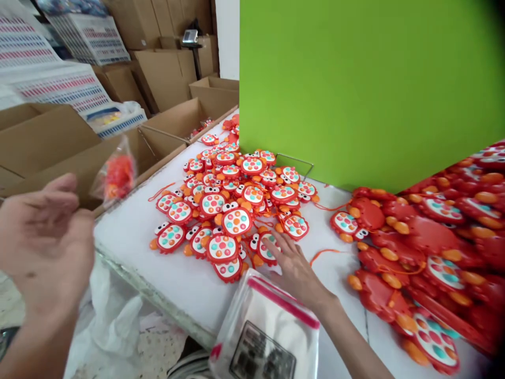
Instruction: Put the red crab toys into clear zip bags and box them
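Observation:
My left hand (43, 237) is raised at the left, palm up with fingers spread and nothing in it. Just beyond its fingertips a clear bag with a red toy inside (116, 176) is in the air over the cardboard box (59, 152), blurred. My right hand (294, 268) lies flat on the white table (134, 231), fingers stretched toward a heap of red crab-shaped toys (232, 210) with coloured dots. The fingertips touch the nearest toy. A stack of clear zip bags with a pink strip (272, 326) lies by my right wrist.
A second, larger heap of red crab toys (434, 247) covers the table's right side. A green panel (363, 89) stands upright behind the heaps. Open cardboard boxes (185, 118) line the table's left edge. Printed cartons (59, 87) are stacked behind. White plastic bags (114, 316) lie below.

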Demonstrator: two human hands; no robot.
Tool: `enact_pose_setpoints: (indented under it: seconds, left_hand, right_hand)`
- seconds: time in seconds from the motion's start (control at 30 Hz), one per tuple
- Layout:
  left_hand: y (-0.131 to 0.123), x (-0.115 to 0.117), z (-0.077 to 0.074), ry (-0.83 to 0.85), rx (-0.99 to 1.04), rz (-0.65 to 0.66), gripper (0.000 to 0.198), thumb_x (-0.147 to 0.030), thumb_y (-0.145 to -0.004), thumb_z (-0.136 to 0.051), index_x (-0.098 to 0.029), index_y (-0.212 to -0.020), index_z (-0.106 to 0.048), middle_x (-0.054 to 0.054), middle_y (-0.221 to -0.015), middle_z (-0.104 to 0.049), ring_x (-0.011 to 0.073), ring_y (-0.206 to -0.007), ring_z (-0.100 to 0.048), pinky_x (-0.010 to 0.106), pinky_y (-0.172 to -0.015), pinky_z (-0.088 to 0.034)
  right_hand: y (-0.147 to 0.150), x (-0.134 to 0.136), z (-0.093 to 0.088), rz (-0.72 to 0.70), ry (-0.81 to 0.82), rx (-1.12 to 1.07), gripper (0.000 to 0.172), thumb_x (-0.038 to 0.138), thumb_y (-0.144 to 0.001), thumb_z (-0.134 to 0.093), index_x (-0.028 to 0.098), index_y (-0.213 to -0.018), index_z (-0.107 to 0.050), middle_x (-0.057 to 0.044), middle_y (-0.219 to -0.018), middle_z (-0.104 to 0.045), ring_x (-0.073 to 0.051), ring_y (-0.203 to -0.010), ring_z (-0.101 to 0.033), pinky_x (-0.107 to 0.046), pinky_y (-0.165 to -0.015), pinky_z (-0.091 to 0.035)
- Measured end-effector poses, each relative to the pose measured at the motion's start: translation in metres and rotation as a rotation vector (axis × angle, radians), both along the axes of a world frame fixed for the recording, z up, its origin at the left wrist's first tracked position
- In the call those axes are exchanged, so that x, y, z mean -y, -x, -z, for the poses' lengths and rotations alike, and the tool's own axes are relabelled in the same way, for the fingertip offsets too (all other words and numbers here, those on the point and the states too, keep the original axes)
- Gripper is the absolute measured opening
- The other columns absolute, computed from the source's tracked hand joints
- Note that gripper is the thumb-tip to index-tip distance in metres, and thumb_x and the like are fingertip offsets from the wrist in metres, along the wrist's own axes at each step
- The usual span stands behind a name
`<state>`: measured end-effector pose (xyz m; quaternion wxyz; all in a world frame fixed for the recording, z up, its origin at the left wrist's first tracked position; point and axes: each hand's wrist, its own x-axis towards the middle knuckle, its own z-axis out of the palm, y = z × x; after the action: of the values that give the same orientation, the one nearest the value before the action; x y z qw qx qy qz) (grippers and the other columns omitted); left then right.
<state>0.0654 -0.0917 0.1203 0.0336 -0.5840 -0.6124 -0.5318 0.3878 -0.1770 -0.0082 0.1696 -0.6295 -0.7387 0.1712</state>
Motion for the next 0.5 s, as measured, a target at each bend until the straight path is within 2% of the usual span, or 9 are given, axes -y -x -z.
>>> enact_pose_setpoints:
  seconds: [0.07,0.1,0.13,0.2,0.23,0.3,0.37,0.43,0.5]
  left_hand:
    - [-0.025,0.023,0.014,0.055,-0.052,0.279,0.027,-0.015,-0.081,-0.056,-0.018,-0.108,-0.053,0.006,-0.128,-0.057,0.0228,-0.116,-0.054,0.039,-0.099,-0.043]
    - [-0.043,0.039,0.029,0.19,-0.167,0.505,0.023,-0.017,-0.084,-0.054,-0.021,-0.106,-0.055,0.005,-0.124,-0.059,0.0212,-0.112,-0.056,0.036,-0.099,-0.044]
    - [-0.062,0.057,0.046,0.28,-0.281,0.757,0.022,-0.017,-0.085,-0.053,-0.022,-0.106,-0.056,0.005,-0.121,-0.061,0.0213,-0.113,-0.055,0.035,-0.099,-0.044]
    - [-0.098,0.09,0.084,0.386,-0.449,1.12,0.016,-0.018,-0.086,-0.053,-0.02,-0.101,-0.058,0.007,-0.117,-0.063,0.0239,-0.115,-0.053,0.035,-0.099,-0.044]
    - [-0.113,0.104,0.103,0.433,-0.499,1.218,0.012,-0.02,-0.085,-0.056,-0.019,-0.096,-0.059,0.008,-0.114,-0.063,0.0242,-0.109,-0.056,0.034,-0.095,-0.046]
    - [-0.134,0.121,0.131,0.455,-0.587,1.295,0.013,-0.021,-0.085,-0.056,-0.017,-0.097,-0.058,0.01,-0.108,-0.064,0.0253,-0.102,-0.056,0.037,-0.089,-0.046]
    - [-0.142,0.128,0.148,0.453,-0.64,1.312,0.019,-0.022,-0.085,-0.056,-0.016,-0.103,-0.056,0.01,-0.103,-0.062,0.0254,-0.097,-0.055,0.039,-0.087,-0.045]
    - [-0.141,0.129,0.154,0.443,-0.667,1.313,0.026,-0.022,-0.084,-0.056,-0.014,-0.109,-0.053,0.01,-0.103,-0.06,0.0253,-0.095,-0.054,0.039,-0.087,-0.043]
    - [-0.138,0.129,0.154,0.433,-0.67,1.303,0.027,-0.021,-0.084,-0.055,-0.014,-0.11,-0.052,0.01,-0.102,-0.059,0.0245,-0.093,-0.052,0.038,-0.087,-0.042]
  right_hand:
    - [0.003,-0.012,0.007,0.013,0.068,-0.114,0.076,0.004,-0.064,-0.059,0.023,-0.136,-0.044,-0.014,-0.151,-0.028,-0.041,-0.138,-0.017,-0.068,-0.1,-0.025]
    - [0.003,-0.016,0.01,0.03,0.072,-0.191,0.077,0.004,-0.061,-0.059,0.024,-0.134,-0.046,-0.013,-0.15,-0.031,-0.04,-0.138,-0.017,-0.066,-0.102,-0.023]
    - [0.003,-0.019,0.012,0.052,0.061,-0.263,0.075,0.003,-0.06,-0.058,0.023,-0.132,-0.049,-0.012,-0.148,-0.035,-0.038,-0.138,-0.019,-0.062,-0.105,-0.023]
    - [-0.001,-0.02,0.015,0.11,0.026,-0.358,0.069,0.005,-0.062,-0.055,0.021,-0.128,-0.052,-0.011,-0.143,-0.041,-0.032,-0.136,-0.027,-0.052,-0.108,-0.027]
    - [-0.004,-0.018,0.014,0.154,0.017,-0.39,0.065,0.007,-0.064,-0.054,0.019,-0.128,-0.051,-0.012,-0.14,-0.045,-0.03,-0.133,-0.034,-0.049,-0.107,-0.031]
    - [-0.012,-0.007,0.011,0.273,0.02,-0.486,0.056,0.016,-0.073,-0.049,0.016,-0.129,-0.046,-0.015,-0.128,-0.054,-0.029,-0.118,-0.051,-0.049,-0.097,-0.043]
    - [-0.02,0.011,0.004,0.367,0.051,-0.58,0.048,0.024,-0.081,-0.042,0.013,-0.128,-0.043,-0.015,-0.11,-0.064,-0.027,-0.097,-0.064,-0.046,-0.079,-0.054]
    - [-0.025,0.033,-0.007,0.434,0.118,-0.727,0.043,0.029,-0.083,-0.043,0.013,-0.122,-0.046,-0.012,-0.096,-0.067,-0.026,-0.081,-0.068,-0.04,-0.064,-0.057]
    - [-0.025,0.054,-0.018,0.537,0.212,-0.982,0.039,0.03,-0.078,-0.054,0.016,-0.113,-0.052,-0.01,-0.092,-0.068,-0.024,-0.076,-0.067,-0.037,-0.059,-0.056]
